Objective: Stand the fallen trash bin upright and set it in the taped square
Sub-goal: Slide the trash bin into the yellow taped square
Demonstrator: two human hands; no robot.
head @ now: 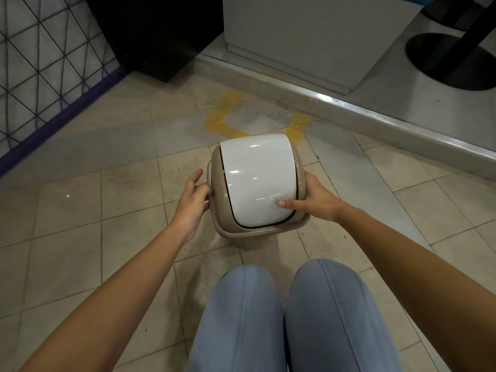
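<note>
The trash bin (255,181) is beige with a white swing lid, seen from above, standing upright on the floor tiles in front of my knees. My left hand (192,202) presses against its left rim. My right hand (312,198) grips the right rim, thumb lying on the white lid. The yellow taped square (220,119) lies on the floor just beyond the bin, against a metal threshold; the bin hides its near edge. Most of the bin's body is hidden beneath its lid.
A metal threshold (375,116) runs diagonally behind the square, with a white cabinet (308,41) above it. A wire fence with a purple base (53,108) stands at the left. A black box (158,49) sits at the back. My knees in blue trousers (284,318) are below.
</note>
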